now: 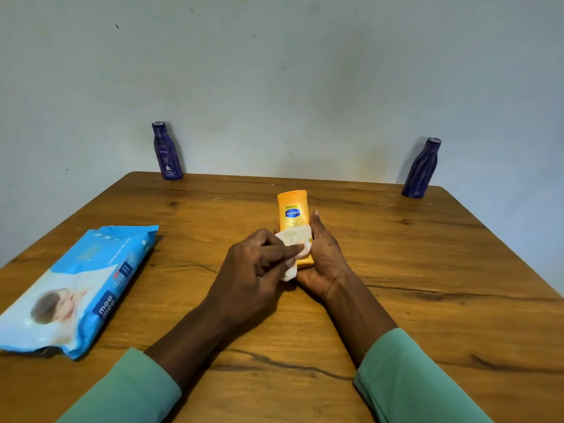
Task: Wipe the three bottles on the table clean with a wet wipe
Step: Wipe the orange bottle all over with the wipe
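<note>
Just below the middle of the frame, over the wooden table, the yellow bottle lies cradled in the right hand. Its long axis points away from the person toward the wall, with one end sunk in the palm and the other free. That hand is curled round it from the right side, thumb laid up along its edge. The left hand comes in from the bottle's left, fingers bent and pinching a bunched wet wipe pressed against the lower half of the label face. With the wiping hand right on the bottle, I'd judge any stroke has to run along that axis, up toward the bare far end. Whether the bottle touches the table I cannot tell.

The other two stand upright and well apart at the far edge, neither touched: the left blue bottle at upper left, the right blue bottle at upper right. Each is nearer the hand on its own side. A blue pack of wipes lies flat at lower left.
</note>
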